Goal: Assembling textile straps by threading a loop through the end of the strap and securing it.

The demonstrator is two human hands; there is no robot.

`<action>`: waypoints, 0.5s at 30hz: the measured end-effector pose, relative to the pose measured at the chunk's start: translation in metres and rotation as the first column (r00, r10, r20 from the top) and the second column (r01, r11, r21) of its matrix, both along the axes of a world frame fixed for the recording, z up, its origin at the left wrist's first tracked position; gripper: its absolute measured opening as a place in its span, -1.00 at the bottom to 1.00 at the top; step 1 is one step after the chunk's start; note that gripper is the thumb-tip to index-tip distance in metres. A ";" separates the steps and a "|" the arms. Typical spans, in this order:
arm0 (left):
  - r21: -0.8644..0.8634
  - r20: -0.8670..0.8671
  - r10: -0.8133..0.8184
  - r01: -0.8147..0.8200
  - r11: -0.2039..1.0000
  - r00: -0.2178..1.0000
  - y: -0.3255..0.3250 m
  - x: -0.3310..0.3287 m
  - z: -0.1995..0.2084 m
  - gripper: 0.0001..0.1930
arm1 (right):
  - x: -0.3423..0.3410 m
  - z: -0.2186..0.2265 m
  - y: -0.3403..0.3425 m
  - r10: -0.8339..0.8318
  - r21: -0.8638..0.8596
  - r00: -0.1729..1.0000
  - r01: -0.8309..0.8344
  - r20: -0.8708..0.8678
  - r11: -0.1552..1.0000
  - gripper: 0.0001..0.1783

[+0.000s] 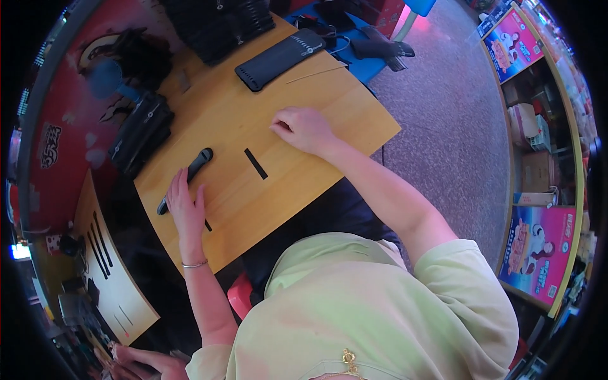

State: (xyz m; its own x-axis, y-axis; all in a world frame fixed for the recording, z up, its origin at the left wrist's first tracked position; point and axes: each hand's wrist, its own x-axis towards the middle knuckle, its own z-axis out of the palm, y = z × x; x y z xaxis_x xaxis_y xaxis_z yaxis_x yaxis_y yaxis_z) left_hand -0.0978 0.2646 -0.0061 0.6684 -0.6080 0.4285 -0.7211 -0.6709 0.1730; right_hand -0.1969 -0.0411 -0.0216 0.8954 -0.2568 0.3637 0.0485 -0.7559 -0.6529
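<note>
My left hand (185,210) lies at the left of the wooden table with its fingers stretched out and its thumb apart. The fingers rest over a long black piece with rounded ends (201,161), like a handle; its middle is hidden under them. By the left wrist a short black strip (208,225) shows in part. Farther right, my right hand (305,130) rests on the tabletop with the fingers curled in. Whatever it may hold is hidden. Between both hands a flat black strip (256,163) lies alone on the wood.
Toward the back of the table (342,107) lie a flat black case (278,60), a thin stick (316,73) and a pile of black items (218,28). A black pouch (142,133) sits at the left edge. Another table (117,278) holds more strips, near another person's hands (123,354).
</note>
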 end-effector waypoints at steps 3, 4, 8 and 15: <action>-0.009 -0.100 0.018 -0.019 1.000 0.995 0.005 0.000 0.000 -0.56 | -0.001 -0.001 -0.002 0.002 0.020 1.000 -0.002 0.008 1.000 -0.87; -0.011 -0.129 0.021 -0.023 1.000 0.991 0.006 0.000 0.000 -0.59 | 0.000 -0.001 -0.002 0.005 0.024 1.000 -0.005 0.011 1.000 -0.87; -0.035 -0.165 -0.009 0.003 0.999 0.986 0.016 -0.007 0.004 -0.67 | 0.002 -0.001 -0.001 0.006 0.022 1.000 -0.007 0.021 1.000 -0.87; -0.137 -0.145 0.033 -0.053 0.989 0.989 0.032 -0.035 0.039 -0.67 | 0.005 -0.004 -0.002 0.048 0.009 0.999 -0.048 0.002 0.999 -0.89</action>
